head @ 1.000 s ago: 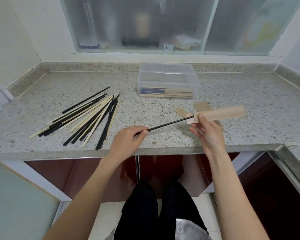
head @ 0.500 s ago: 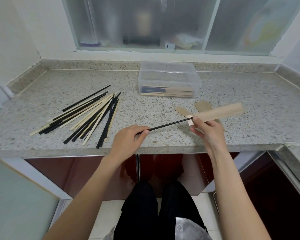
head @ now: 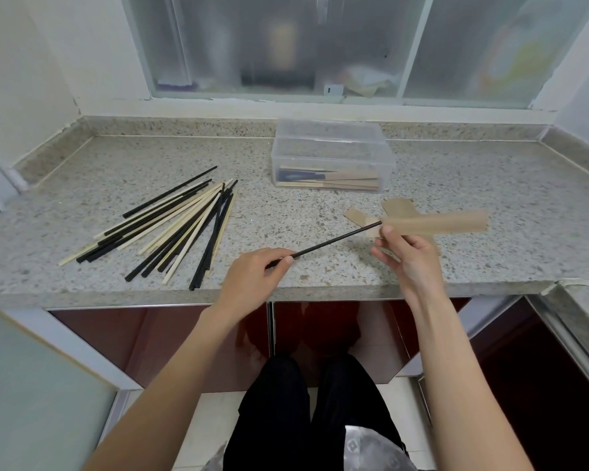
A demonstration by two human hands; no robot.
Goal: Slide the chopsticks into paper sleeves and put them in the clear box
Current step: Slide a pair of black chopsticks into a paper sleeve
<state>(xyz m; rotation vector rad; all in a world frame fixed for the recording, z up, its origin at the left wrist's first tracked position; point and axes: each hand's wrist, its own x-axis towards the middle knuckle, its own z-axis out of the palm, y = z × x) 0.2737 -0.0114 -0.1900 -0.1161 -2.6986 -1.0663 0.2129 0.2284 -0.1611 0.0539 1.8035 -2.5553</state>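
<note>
My left hand (head: 252, 280) pinches the near end of a black chopstick (head: 337, 240) held above the counter. Its far tip sits at the open mouth of a brown paper sleeve (head: 436, 223), which my right hand (head: 408, 256) grips from below near that mouth. A pile of black and pale wooden chopsticks (head: 170, 226) lies fanned out on the counter to the left. The clear box (head: 330, 154) stands at the back centre with several sleeved chopsticks lying in its bottom.
More brown paper sleeves (head: 395, 209) lie on the granite counter (head: 507, 205) under and behind the held one. A raised stone ledge and a frosted window run along the back. The counter's front edge is just below my hands, with dark red cabinet doors (head: 184, 334) beneath.
The chopstick's tip has stayed at the sleeve's mouth. Both hands have shifted only slightly, and the sleeve is a little blurred.
</note>
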